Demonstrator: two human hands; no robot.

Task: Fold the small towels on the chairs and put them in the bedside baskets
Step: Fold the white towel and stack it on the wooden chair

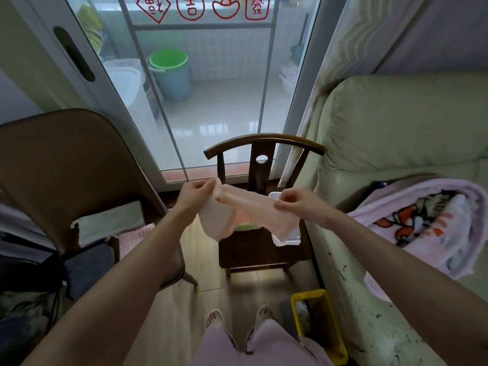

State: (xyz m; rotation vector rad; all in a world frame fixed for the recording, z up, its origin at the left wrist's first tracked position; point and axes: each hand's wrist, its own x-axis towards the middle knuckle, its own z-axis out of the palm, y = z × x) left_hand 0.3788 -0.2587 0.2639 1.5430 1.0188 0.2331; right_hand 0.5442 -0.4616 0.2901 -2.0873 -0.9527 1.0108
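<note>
A pale pink small towel (245, 215) hangs in the air over the dark wooden chair (264, 249). My left hand (195, 194) pinches its left top corner and my right hand (295, 204) pinches its right top edge. Under the towel, on the chair seat, lie a green-yellow towel (247, 227) and a white towel (286, 237), both partly hidden. A yellow basket (317, 326) stands on the floor by the bed, below my right arm. On the brown chair (66, 180) to the left lie a white towel (111, 220) and a pink towel (134, 239).
A cream padded bed end (396, 133) fills the right side, with a pink patterned blanket (427, 220) on it. A glass sliding door (211, 88) stands behind the wooden chair. My feet in slippers (237, 315) stand on the wooden floor.
</note>
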